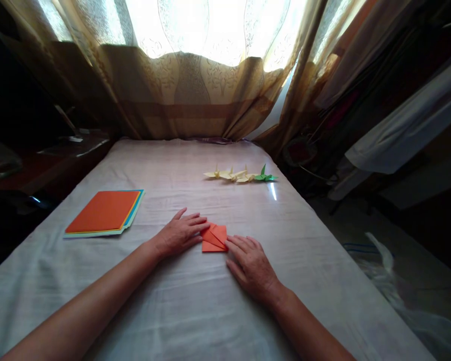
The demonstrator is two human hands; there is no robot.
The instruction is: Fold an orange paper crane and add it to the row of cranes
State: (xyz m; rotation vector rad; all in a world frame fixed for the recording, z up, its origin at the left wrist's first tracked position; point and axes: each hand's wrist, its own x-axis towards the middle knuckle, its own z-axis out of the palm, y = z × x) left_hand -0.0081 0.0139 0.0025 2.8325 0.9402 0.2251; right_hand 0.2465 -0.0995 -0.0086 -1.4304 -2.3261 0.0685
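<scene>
We have both hands flat on the folded orange paper [214, 237], nothing pinched: the left hand [179, 233] lies open with its fingertips [202, 223] pressing the paper's left edge, and the right hand [250, 264] lies open with fingers on its lower right corner. The paper sits between our hands on the cloth-covered table [315, 240]. To crease well, we judge, one hand should pin the flap while the other runs along the fold. Left of our left hand lies a stack of coloured sheets [104, 213]; beyond our fingertips stand finished paper cranes [240, 175]. We see no containers.
</scene>
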